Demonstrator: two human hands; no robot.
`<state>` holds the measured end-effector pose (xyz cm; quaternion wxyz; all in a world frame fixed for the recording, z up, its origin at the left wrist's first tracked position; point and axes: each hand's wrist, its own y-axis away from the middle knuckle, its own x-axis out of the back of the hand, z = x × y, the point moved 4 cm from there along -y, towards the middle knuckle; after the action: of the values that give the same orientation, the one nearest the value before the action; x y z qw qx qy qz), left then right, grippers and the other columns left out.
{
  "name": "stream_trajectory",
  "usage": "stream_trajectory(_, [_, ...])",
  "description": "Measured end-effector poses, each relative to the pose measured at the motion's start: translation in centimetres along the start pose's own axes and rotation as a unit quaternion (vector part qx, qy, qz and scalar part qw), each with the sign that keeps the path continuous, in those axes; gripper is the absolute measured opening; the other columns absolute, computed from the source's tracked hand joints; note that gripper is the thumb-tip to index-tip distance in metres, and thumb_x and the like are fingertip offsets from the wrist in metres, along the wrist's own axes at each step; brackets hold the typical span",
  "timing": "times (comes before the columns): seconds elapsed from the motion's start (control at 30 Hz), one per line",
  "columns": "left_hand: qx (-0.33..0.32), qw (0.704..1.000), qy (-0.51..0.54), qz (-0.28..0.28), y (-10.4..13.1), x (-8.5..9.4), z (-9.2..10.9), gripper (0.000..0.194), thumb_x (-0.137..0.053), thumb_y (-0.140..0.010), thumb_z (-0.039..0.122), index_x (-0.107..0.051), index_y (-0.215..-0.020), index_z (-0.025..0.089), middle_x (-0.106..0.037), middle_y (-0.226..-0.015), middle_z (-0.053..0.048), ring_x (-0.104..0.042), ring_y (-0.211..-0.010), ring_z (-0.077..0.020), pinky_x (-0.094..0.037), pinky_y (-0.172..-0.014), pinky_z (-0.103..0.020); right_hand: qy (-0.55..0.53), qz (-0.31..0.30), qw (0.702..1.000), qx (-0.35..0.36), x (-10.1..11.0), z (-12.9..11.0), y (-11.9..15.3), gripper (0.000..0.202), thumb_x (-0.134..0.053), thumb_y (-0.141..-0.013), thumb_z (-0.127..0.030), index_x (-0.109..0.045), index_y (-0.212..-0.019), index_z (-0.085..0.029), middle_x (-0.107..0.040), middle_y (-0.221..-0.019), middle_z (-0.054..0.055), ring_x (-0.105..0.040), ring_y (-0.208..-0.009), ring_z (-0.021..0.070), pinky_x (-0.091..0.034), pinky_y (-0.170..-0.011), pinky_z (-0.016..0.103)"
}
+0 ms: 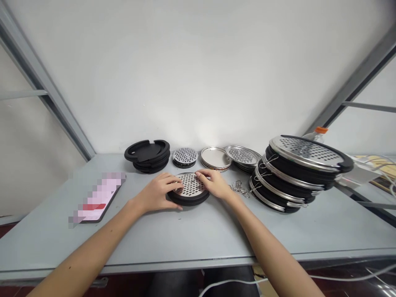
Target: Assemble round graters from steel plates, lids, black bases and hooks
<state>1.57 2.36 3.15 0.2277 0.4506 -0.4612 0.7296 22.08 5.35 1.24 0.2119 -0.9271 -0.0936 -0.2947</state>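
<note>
A round metal grater plate (190,185) lies in a black ring-shaped holder (191,201) on the table before me. My left hand (159,192) grips its left side, with the thumb low along the black ring and the fingers over the plate. From the right, my right hand (215,184) holds the rim, its thumb and fingers on the plate's upper right edge. Behind them stand a stack of black holders (147,154), a small stack of perforated grater discs (185,156), plain metal discs (215,157) and larger grater plates (243,156).
A tall leaning stack of assembled graters (300,175) stands at the right, with bent wire clips (239,188) beside it. A phone (103,198) lies at the left. An orange-capped bottle (320,131) shows behind the stack. Metal frame posts (49,82) flank the table (148,243).
</note>
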Motion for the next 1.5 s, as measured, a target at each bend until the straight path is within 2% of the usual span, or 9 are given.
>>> stream_trajectory(0.27, [0.041,0.994,0.001,-0.103,0.8,-1.6,-0.5,0.098,-0.076,-0.062,0.06,-0.034,-0.143,0.024,-0.033,-0.148,-0.016,-0.033,-0.134,-0.0355,-0.032,-0.107,-0.053,-0.056,-0.022,0.998,0.004,-0.3,-0.3,0.1,0.038,-0.047,-0.089,-0.043,-0.07,-0.1,-0.014,-0.071,-0.076,0.006,-0.066,-0.076,0.0211,-0.053,-0.068,0.032])
stream_trajectory(0.43, [0.091,0.982,0.005,-0.166,1.2,-1.5,-1.0,0.114,-0.071,-0.059,0.07,-0.018,-0.149,0.024,-0.019,-0.155,-0.014,-0.021,-0.14,-0.0354,-0.024,-0.112,-0.049,-0.117,-0.029,0.993,-0.003,-1.1,-0.2,0.1,0.037,-0.051,-0.088,-0.042,-0.069,-0.106,-0.015,-0.072,-0.099,0.009,-0.066,-0.092,0.0238,-0.052,-0.083,0.037])
stream_trajectory(0.7, [0.152,0.96,-0.011,-0.235,1.8,-0.7,-0.9,0.117,-0.064,-0.06,0.076,-0.01,-0.15,0.024,-0.007,-0.157,-0.01,-0.011,-0.143,-0.0343,-0.02,-0.113,-0.046,-0.149,-0.075,0.985,0.032,-2.1,-1.1,0.5,0.036,-0.05,-0.09,-0.042,-0.067,-0.111,-0.018,-0.067,-0.113,0.008,-0.06,-0.107,0.0237,-0.044,-0.097,0.037])
stream_trajectory(0.93, [0.16,0.969,-0.053,-0.181,1.1,-2.3,0.4,0.112,-0.049,-0.07,0.078,-0.012,-0.149,0.009,-0.01,-0.155,-0.019,-0.006,-0.143,-0.0365,-0.012,-0.115,-0.049,-0.171,-0.092,0.979,0.058,-2.8,-1.3,0.5,0.036,-0.048,-0.091,-0.04,-0.06,-0.118,-0.019,-0.062,-0.124,0.008,-0.055,-0.116,0.0211,-0.038,-0.104,0.036])
stream_trajectory(1.03, [0.167,0.969,-0.061,-0.174,1.0,-2.8,0.7,0.102,-0.049,-0.074,0.075,-0.016,-0.149,0.014,-0.013,-0.155,-0.016,-0.008,-0.142,-0.0368,-0.012,-0.114,-0.05,-0.166,-0.056,0.983,0.046,-3.0,-0.9,0.1,0.036,-0.041,-0.094,-0.04,-0.061,-0.114,-0.018,-0.064,-0.119,0.008,-0.057,-0.112,0.0196,-0.04,-0.101,0.035])
stream_trajectory(1.13, [0.185,0.965,-0.067,-0.171,1.2,-2.5,0.6,0.095,-0.053,-0.074,0.069,-0.021,-0.149,0.019,-0.016,-0.155,-0.014,-0.011,-0.142,-0.0382,-0.016,-0.113,-0.052,-0.118,0.016,0.993,0.014,-2.6,0.0,-0.2,0.037,-0.036,-0.096,-0.04,-0.062,-0.11,-0.018,-0.065,-0.113,0.008,-0.058,-0.108,0.0197,-0.041,-0.098,0.036])
stream_trajectory(1.23, [0.223,0.954,-0.078,-0.186,1.5,-1.7,0.1,0.085,-0.06,-0.074,0.055,-0.025,-0.147,0.027,-0.016,-0.156,-0.012,-0.012,-0.14,-0.0423,-0.017,-0.11,-0.058,-0.057,0.043,0.997,0.003,-2.0,0.5,-0.3,0.036,-0.036,-0.096,-0.038,-0.062,-0.111,-0.018,-0.066,-0.112,0.008,-0.059,-0.106,0.0199,-0.042,-0.095,0.035])
stream_trajectory(1.37, [0.291,0.927,-0.072,-0.226,2.0,-0.1,-0.9,0.078,-0.062,-0.073,0.044,-0.03,-0.143,0.039,-0.012,-0.157,-0.008,-0.012,-0.137,-0.0491,-0.019,-0.104,-0.066,0.081,0.026,0.996,0.015,-1.9,0.8,0.0,0.031,-0.041,-0.093,-0.033,-0.062,-0.108,-0.016,-0.066,-0.11,0.01,-0.059,-0.104,0.0218,-0.042,-0.093,0.036])
stream_trajectory(1.5, [0.325,0.912,-0.079,-0.235,2.2,0.7,-1.4,0.077,-0.061,-0.071,0.055,-0.037,-0.141,0.032,-0.023,-0.154,-0.013,-0.014,-0.137,-0.0491,-0.019,-0.105,-0.065,0.182,-0.013,0.982,0.048,-2.7,0.8,0.2,0.026,-0.048,-0.089,-0.027,-0.063,-0.106,-0.014,-0.066,-0.106,0.012,-0.057,-0.101,0.0221,-0.042,-0.091,0.034])
